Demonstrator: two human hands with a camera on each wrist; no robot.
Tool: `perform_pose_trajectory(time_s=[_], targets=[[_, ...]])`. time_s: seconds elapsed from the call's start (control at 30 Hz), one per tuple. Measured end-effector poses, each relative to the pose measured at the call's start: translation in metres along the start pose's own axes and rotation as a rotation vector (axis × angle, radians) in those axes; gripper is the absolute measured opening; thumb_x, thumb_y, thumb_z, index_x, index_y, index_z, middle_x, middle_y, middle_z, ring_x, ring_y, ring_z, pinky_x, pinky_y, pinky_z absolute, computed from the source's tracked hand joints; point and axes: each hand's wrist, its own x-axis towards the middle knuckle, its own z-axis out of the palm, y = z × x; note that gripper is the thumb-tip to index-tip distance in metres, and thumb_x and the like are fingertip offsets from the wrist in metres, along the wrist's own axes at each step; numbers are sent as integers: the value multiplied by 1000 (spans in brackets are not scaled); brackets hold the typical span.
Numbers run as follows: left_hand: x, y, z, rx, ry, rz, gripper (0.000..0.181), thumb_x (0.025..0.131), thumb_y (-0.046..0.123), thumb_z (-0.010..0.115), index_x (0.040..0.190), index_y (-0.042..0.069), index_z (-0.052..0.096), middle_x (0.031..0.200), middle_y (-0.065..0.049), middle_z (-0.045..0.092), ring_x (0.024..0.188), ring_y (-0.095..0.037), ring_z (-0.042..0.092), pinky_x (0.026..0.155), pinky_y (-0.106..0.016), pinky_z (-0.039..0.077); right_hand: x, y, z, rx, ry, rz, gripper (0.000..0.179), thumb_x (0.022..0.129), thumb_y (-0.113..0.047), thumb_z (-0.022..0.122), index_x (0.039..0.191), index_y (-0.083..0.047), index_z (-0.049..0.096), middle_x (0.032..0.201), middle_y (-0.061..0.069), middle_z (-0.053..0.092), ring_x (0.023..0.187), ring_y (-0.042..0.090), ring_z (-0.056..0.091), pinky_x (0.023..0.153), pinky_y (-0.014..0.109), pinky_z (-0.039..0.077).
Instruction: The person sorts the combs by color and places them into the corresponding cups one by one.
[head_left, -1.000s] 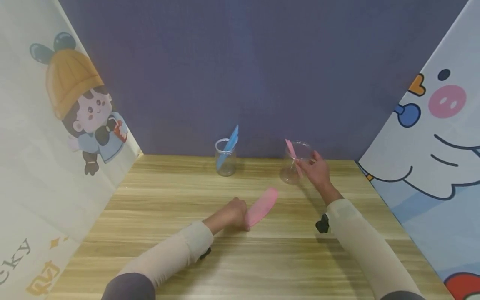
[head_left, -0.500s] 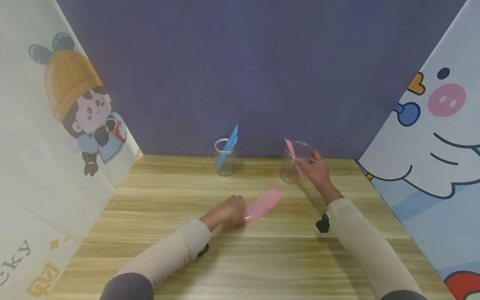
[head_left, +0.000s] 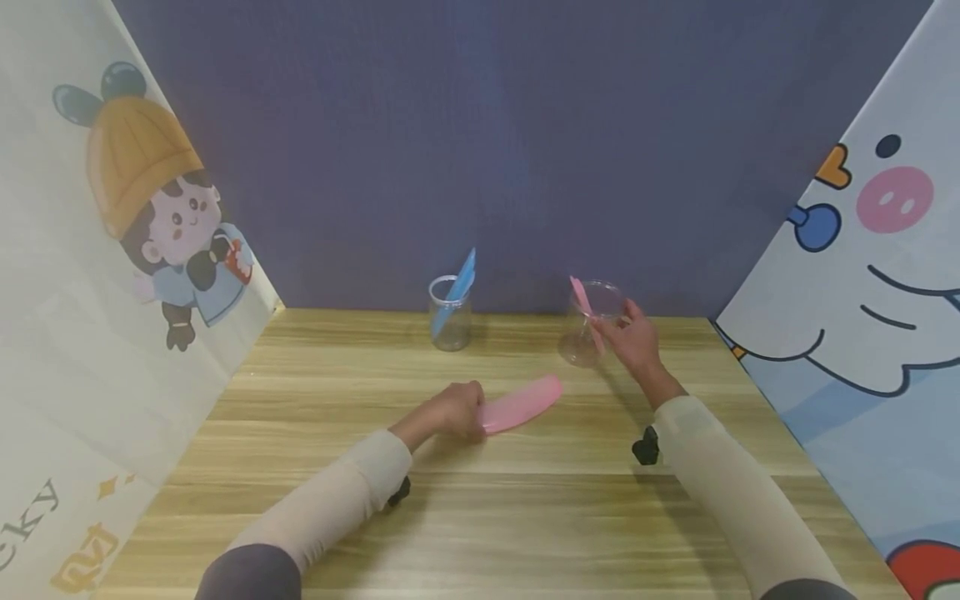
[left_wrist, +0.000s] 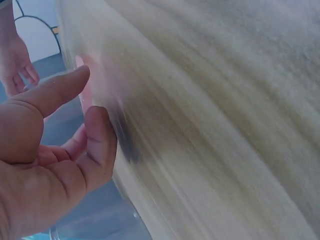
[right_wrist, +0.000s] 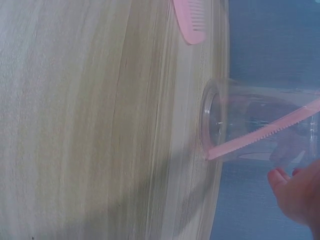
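Note:
In the head view my left hand (head_left: 457, 410) grips one end of a pink comb (head_left: 521, 406), its other end pointing right, low over the table. The comb's teeth show in the right wrist view. My right hand (head_left: 636, 340) holds the right side of a clear plastic cup (head_left: 576, 348), thumb on the near side. That cup stands upright on the table, with another pink comb (right_wrist: 265, 132) leaning inside it. To its left stands a second clear cup (head_left: 453, 340) holding blue combs (head_left: 460, 287), which lean right. In the left wrist view, thumb and curled fingers hide much of the held comb.
A wood-grain table (head_left: 525, 525) lies under everything. Behind both cups rises a dark blue-grey back panel (head_left: 517, 150). Side panels printed with cartoons, a capped figure (head_left: 187, 217) at left and a white character (head_left: 892, 292) at right, border the table.
My left hand has shifted slightly left and away from me, turning the pink comb flatter across the view. My right hand and its cup have stayed in place.

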Motion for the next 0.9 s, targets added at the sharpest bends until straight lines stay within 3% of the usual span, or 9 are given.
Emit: perform_pose_trajectory(time_s=[0.13,0.37,0.53,0.73,0.9], targets=[[1,-5,-8,-61,2,12,44,74,12,88,109,7,61,100,-6,68,86,-19,62,76,-30,56,0,0,0,2,1,-2,90,93,-39,73,161,-4,25,162,23,35,144,46,42,114,58,44],[3,-9,-19,-101,13,3,51,72,16,88,117,11,64,119,-9,69,107,-24,63,99,-41,54,1,0,0,10,-15,8,92,93,-43,73,161,-5,24,164,22,33,146,45,40,115,59,43],[4,-9,-24,-144,12,-13,48,73,17,90,114,12,66,105,-7,72,94,-21,66,91,-37,56,0,-1,-1,17,-40,27,102,92,-46,73,163,-4,13,167,21,25,148,43,37,117,59,41],[4,-10,-29,-183,47,3,46,73,16,89,115,13,69,107,-6,72,93,-17,61,88,-31,55,1,-1,-2,10,-35,25,101,92,-46,74,163,-5,15,166,21,28,147,43,39,115,58,42],[7,-14,-31,-382,36,17,49,76,6,85,121,6,67,81,-10,73,71,-17,67,74,-32,62,2,0,-1,-5,-25,13,98,92,-46,73,162,-5,19,164,22,32,145,44,42,113,59,45]])
